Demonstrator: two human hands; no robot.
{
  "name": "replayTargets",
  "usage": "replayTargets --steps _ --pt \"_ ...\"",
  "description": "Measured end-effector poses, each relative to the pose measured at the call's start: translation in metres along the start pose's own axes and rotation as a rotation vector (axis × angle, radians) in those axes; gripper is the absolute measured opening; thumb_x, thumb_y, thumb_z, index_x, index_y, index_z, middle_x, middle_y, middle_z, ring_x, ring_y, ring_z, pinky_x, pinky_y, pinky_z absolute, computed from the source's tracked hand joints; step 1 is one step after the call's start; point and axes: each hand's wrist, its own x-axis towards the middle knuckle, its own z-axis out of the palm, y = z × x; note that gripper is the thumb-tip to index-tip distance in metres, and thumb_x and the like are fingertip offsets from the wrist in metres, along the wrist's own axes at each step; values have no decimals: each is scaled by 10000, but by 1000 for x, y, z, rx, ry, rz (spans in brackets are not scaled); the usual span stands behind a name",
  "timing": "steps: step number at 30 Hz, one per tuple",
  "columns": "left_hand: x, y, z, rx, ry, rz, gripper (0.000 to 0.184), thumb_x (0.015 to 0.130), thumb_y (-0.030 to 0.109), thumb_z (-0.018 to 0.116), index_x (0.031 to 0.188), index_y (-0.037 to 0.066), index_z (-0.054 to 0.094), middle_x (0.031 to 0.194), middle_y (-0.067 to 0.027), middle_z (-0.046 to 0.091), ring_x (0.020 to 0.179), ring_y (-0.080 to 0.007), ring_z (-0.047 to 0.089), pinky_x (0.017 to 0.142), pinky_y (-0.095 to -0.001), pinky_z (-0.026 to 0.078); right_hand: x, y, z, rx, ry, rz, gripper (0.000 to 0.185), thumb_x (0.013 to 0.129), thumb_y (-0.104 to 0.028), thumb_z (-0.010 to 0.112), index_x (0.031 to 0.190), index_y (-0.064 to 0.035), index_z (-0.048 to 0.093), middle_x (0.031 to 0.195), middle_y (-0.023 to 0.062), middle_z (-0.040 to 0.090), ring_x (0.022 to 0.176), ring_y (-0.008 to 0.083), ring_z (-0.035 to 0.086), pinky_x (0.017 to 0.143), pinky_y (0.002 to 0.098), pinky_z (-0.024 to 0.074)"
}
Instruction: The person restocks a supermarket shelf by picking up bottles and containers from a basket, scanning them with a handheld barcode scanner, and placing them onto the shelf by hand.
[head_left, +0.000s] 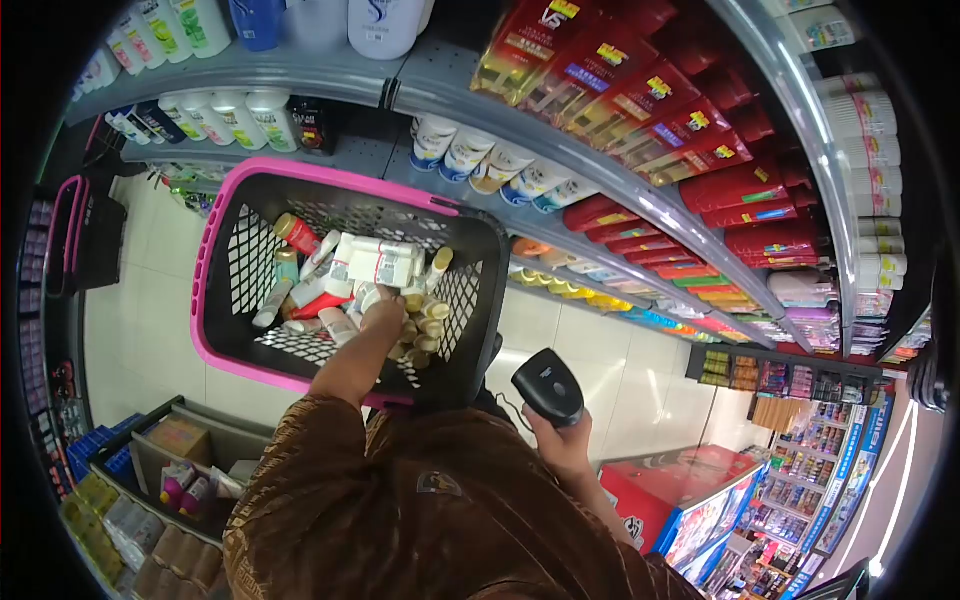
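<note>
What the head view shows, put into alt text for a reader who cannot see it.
A person in a brown top holds a black handheld scanner in the right grip, with the left grip inside a pink-rimmed black basket of small containers. Shop shelves ahead carry white bottles and red packages.

we see pale, glossy floor tiles (140, 335), grey store shelving (240, 75) along the aisle, a red-topped cabinet (665, 482), and bright strip lights (893, 505) across the ceiling (925, 490).
</note>
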Motion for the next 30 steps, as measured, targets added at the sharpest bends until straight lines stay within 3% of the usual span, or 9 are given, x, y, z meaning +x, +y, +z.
replayTargets --steps 5,8,11,13,18,21,23,25,30 --pt "4 -7 -6 119 108 75 545 906 215 691 1406 66 535 1584 -228 389 1240 -373 631 949 -513 580 -8 -3 -6 4 -1 -29 327 888 -22 739 1188 56 634 1057 88 720 982 121 643 894 284 507" --pt "-24 -25 -79 101 23 154 513 751 283 726 1200 35 703 1179 -173 733 1133 -302 696 962 -432 558 -4 -6 -1 14 -13 -59 276 895 -20 732 1157 32 662 985 51 707 902 103 628 812 274 508" --pt "-93 -38 -159 -642 -59 114 607 739 202 708 1267 -82 609 1130 -237 715 738 -330 758 618 -417 618 2 -6 7 36 -61 -119 187 918 -32 709 1101 4 694 866 -2 672 766 62 581 674 243 478" --pt "-163 -35 -215 -912 -43 225 564 762 193 695 1268 -33 592 1059 -162 703 676 -292 747 574 -344 617 9 -11 17 47 -73 -225 166 930 -57 701 1085 3 697 872 7 688 761 61 586 671 244 478" --pt "-280 -22 -247 -1175 92 588 501 856 204 682 1308 9 591 1097 -90 707 979 -216 728 710 -316 619 26 4 29 207 -164 -178 202 957 -60 657 1143 21 659 1007 70 704 775 104 638 684 267 513" --pt "-288 28 -210 -1977 195 1099 564 931 352 701 1381 49 545 1238 -104 686 1132 -239 671 1057 -454 490 34 -5 32 337 -215 -234 237 971 -45 621 1194 36 622 1090 117 690 791 141 663 688 280 534" --pt "-287 70 -186 -2349 -15 1116 510 1000 429 583 1338 47 563 1251 -132 665 1146 -295 661 1051 -469 490 38 -10 28 440 -258 -287 265 981 -25 584 1236 51 585 1149 158 668 815 176 677 702 286 548" --pt "-298 95 -173 -2698 -405 784 562 1009 506 526 1371 77 547 1290 -151 621 1141 -317 639 999 -529 505 40 -10 19 443 -302 -334 270 981 -19 578 1240 58 576 1173 171 658 828 185 678 707 292 549" --pt "-269 124 -141 -2479 -638 1085 855 943 751 408 1489 95 456 1248 -212 638 1065 -343 676 835 -523 573 42 9 -25 201 -398 -252 224 944 -40 673 1154 37 650 1013 84 707 862 134 665 744 292 539"
